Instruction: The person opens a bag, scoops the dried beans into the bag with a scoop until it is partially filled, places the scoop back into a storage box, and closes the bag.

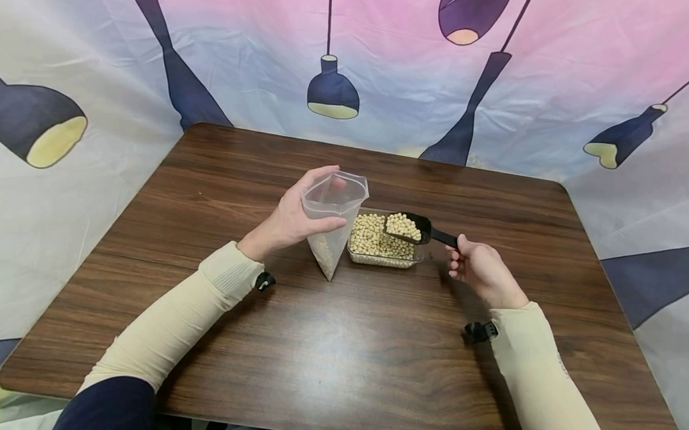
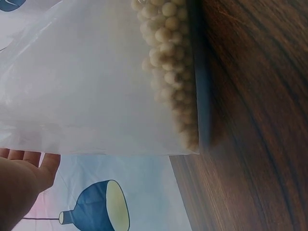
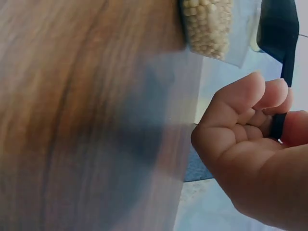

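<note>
My left hand (image 1: 298, 210) holds a translucent plastic bag (image 1: 339, 227) near its top, thumb in front and fingers behind, with the mouth spread wide. Pale round beans (image 2: 171, 62) lie along the bag's bottom in the left wrist view. My right hand (image 1: 483, 269) grips the handle of a black scoop (image 1: 444, 238), its fingers curled round it in the right wrist view. Heaped beans (image 1: 403, 226) fill the scoop, which is over the right part of a clear rectangular container (image 1: 384, 261). More of the same beans (image 1: 372, 235) fill that container, just right of the bag.
The brown wood-grain table (image 1: 316, 342) has its far edge against a fabric backdrop (image 1: 384, 108) printed with lamps. Black straps with small devices (image 1: 480, 332) sit at both wrists, over cream sleeves (image 1: 172, 316).
</note>
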A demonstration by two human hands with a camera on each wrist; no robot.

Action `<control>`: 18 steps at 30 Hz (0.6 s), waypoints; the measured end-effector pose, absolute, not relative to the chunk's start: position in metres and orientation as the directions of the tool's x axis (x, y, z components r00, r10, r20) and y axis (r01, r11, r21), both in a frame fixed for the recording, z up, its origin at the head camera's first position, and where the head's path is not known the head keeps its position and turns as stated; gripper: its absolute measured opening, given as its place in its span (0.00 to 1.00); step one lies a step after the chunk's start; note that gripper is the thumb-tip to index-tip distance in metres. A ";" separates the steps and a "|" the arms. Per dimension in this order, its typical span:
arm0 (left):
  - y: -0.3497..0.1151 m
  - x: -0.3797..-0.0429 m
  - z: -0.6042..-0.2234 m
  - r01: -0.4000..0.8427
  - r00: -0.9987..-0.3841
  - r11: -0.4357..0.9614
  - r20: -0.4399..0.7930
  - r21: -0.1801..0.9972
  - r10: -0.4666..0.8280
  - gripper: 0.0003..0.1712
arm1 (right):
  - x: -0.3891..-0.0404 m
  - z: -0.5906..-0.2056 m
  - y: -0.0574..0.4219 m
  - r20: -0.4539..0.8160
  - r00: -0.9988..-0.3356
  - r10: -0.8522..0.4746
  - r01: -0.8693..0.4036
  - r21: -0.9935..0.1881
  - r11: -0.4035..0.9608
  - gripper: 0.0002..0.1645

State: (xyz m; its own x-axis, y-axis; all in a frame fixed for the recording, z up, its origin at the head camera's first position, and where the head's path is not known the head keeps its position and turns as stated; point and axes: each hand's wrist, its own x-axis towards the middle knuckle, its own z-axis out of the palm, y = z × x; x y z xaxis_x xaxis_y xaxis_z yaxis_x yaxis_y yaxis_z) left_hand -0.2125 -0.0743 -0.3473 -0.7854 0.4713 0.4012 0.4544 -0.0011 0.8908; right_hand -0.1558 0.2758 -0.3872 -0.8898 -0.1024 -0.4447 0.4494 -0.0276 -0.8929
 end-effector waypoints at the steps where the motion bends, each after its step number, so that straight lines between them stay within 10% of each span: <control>1: -0.074 -0.213 -0.347 0.454 -0.785 -0.003 0.401 0.891 0.472 0.44 | -0.155 -0.385 0.276 -0.440 -0.891 -0.111 0.448 -0.892 -0.062 0.23; 18: -0.075 -0.233 -0.374 0.446 -0.777 -0.037 0.407 0.894 0.480 0.47 | -0.152 -0.328 0.267 -0.204 -0.971 -0.123 0.236 -0.897 -0.373 0.21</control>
